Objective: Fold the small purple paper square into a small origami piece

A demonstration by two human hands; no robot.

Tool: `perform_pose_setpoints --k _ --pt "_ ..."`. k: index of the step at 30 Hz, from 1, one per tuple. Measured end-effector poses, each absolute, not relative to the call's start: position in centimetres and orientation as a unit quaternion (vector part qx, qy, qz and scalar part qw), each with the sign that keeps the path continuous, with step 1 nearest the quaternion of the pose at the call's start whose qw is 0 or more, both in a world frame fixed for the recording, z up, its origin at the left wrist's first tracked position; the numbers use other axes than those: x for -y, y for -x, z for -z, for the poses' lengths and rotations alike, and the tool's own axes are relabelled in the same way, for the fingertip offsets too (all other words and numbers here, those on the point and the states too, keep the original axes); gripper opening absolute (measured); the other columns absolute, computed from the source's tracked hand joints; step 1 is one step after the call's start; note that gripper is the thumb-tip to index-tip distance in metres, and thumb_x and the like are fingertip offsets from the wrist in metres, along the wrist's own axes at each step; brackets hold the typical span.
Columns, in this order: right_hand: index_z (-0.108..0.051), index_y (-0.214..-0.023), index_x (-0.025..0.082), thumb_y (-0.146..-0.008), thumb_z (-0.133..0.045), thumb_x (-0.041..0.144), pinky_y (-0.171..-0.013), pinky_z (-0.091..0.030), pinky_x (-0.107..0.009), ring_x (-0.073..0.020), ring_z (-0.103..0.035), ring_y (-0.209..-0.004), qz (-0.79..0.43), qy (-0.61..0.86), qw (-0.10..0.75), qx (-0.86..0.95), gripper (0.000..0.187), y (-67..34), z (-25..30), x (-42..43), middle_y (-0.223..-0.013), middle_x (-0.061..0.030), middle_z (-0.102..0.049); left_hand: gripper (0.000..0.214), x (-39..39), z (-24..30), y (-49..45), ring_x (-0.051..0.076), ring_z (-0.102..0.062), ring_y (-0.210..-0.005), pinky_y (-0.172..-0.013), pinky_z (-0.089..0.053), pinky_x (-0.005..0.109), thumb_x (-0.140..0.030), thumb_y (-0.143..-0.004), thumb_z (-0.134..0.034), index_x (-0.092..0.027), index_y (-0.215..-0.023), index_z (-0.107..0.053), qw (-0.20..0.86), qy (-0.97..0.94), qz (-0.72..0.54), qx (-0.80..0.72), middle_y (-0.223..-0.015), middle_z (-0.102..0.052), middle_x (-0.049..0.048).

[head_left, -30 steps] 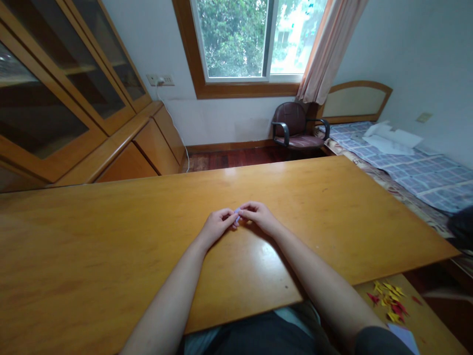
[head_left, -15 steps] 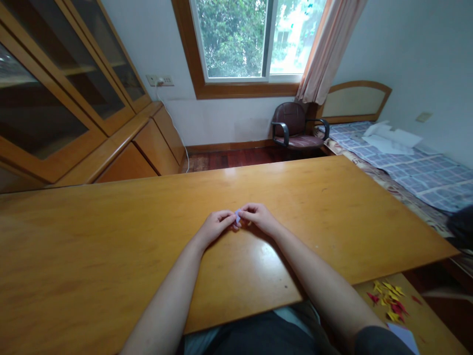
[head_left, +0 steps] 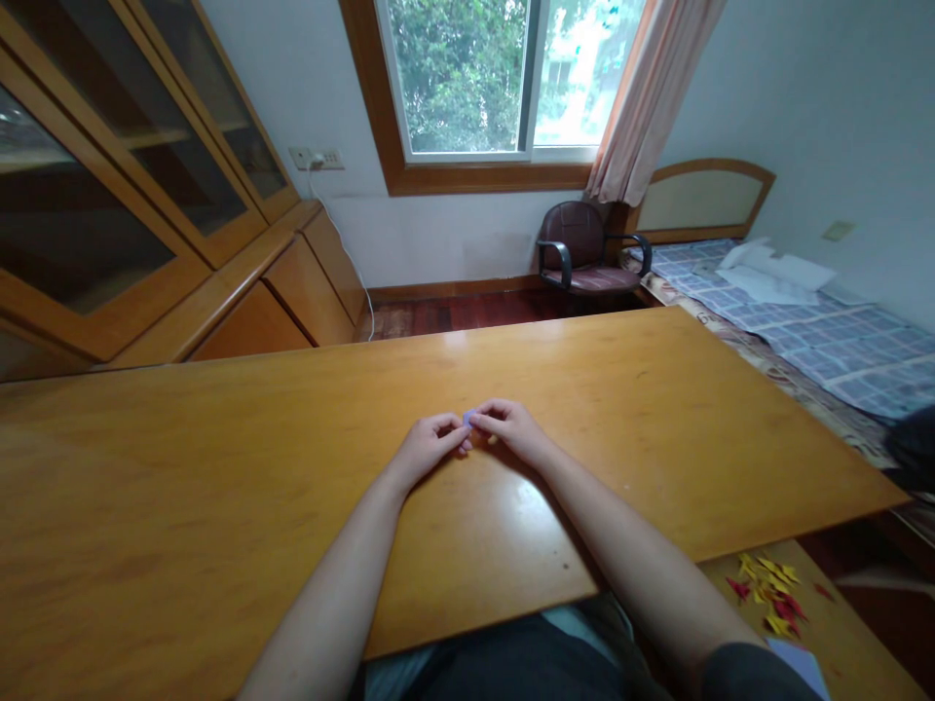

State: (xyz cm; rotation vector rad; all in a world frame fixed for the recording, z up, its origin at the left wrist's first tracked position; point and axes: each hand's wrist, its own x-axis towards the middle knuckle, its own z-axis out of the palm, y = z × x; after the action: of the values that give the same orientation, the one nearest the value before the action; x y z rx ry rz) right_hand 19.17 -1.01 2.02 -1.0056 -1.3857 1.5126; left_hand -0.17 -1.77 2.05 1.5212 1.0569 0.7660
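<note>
My left hand (head_left: 425, 448) and my right hand (head_left: 509, 428) meet at the middle of the wooden table (head_left: 219, 458). Both hands pinch a small pale blue piece of paper (head_left: 468, 419) between their fingertips, just above the tabletop. The fingers of both hands are curled in, and most of the paper is hidden by them.
A lower wooden surface at the bottom right holds several small yellow and red folded paper pieces (head_left: 768, 587) and a pale sheet (head_left: 800, 667). A glass-door cabinet (head_left: 124, 195) stands to the left. Beyond the table are a dark armchair (head_left: 584, 255) and a bed (head_left: 818, 331).
The fingertips have shifted slightly on the small paper; both hands stay at the same spot on the table.
</note>
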Motion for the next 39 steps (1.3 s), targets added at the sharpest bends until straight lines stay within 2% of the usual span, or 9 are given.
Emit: perform_pose_setpoints --k 19,24,33,39 --pt "-0.069 -0.077 0.014 -0.074 -0.073 0.051 -0.059 -0.039 -0.025 -0.0113 -0.051 -0.060 -0.597 0.409 0.412 0.554 0.038 -19.2 -2.4 1.2 -0.064 0.0005 -0.061 0.031 1.7 -1.8 0.1 0.016 -0.066 -0.067 -0.066 -0.050 0.026 -0.047 -0.084 -0.066 -0.016 -0.079 -0.068 0.538 -0.643 -0.322 -0.440 -0.075 -0.072 0.0043" --pt "-0.067 -0.074 0.014 -0.073 -0.073 0.052 -0.060 -0.040 -0.025 -0.0116 -0.052 -0.060 -0.596 0.410 0.418 0.549 0.039 -19.1 -2.6 1.2 -0.064 0.0003 -0.062 0.031 1.5 -1.5 0.1 0.015 -0.064 -0.067 -0.065 -0.048 0.024 -0.047 -0.084 -0.066 -0.017 -0.079 -0.067 0.507 -0.632 -0.359 -0.463 -0.074 -0.071 0.0025" --pt "-0.068 -0.078 0.014 -0.072 -0.074 0.050 -0.055 -0.039 -0.024 -0.0117 -0.054 -0.058 -0.601 0.418 0.408 0.546 0.037 -19.0 -2.0 1.0 -0.065 -0.0007 -0.064 0.032 1.6 -2.0 -0.1 0.014 -0.061 -0.067 -0.065 -0.048 0.024 -0.048 -0.081 -0.068 -0.016 -0.079 -0.067 0.514 -0.582 -0.427 -0.464 -0.074 -0.069 0.0020" --pt "-0.069 -0.079 0.014 -0.073 -0.074 0.048 -0.057 -0.039 -0.024 -0.0115 -0.054 -0.059 -0.606 0.412 0.414 0.539 0.034 -19.2 -2.1 1.0 -0.064 0.0001 -0.064 0.035 1.6 -2.1 0.1 0.016 -0.065 -0.072 -0.071 -0.052 0.028 -0.048 -0.078 -0.072 -0.015 -0.089 -0.069 0.531 -0.556 -0.447 -0.458 -0.082 -0.073 0.0048"
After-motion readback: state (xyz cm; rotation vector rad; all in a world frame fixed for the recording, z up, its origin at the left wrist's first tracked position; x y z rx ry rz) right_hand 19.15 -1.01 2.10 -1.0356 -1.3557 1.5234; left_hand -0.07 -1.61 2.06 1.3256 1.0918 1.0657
